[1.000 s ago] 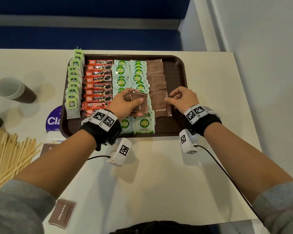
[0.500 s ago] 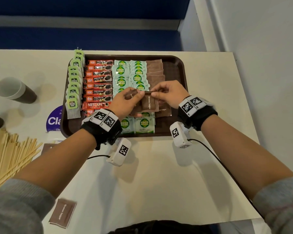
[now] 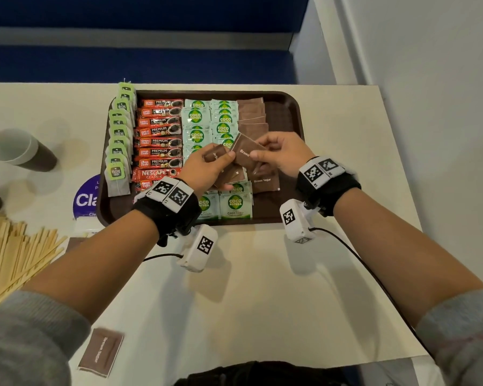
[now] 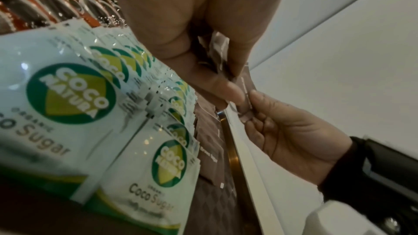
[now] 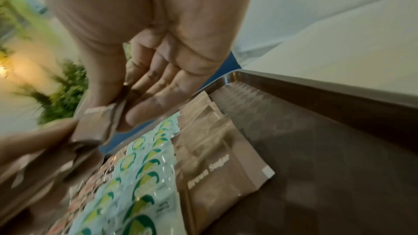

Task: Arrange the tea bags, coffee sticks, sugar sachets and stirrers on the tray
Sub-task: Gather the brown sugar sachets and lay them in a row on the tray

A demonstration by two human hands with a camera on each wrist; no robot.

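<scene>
A brown tray [image 3: 292,112] holds columns of green tea bags [image 3: 118,140], red coffee sticks [image 3: 158,140], Coco Natura sugar sachets [image 3: 197,135] and brown sugar sachets [image 3: 253,112]. Above the tray's middle, my left hand [image 3: 207,165] grips a small stack of brown sugar sachets [image 3: 215,156]. My right hand [image 3: 279,151] pinches one brown sugar sachet [image 3: 244,154] by its end, drawn off that stack and tilted. The pinch also shows in the left wrist view, on the sachet [image 4: 245,99]. A placed brown sachet [image 5: 221,171] lies flat below my right hand.
Wooden stirrers [image 3: 14,257] lie heaped at the table's left edge. One brown sugar sachet [image 3: 101,352] sits near the front edge. A paper cup [image 3: 20,151] lies on its side at the left. A blue round sticker [image 3: 85,199] peeks from under the tray. A wall runs along the right.
My right hand left the sachet it laid in the brown column, came to my left hand and drew one brown sachet off the stack, lifting it to the right.
</scene>
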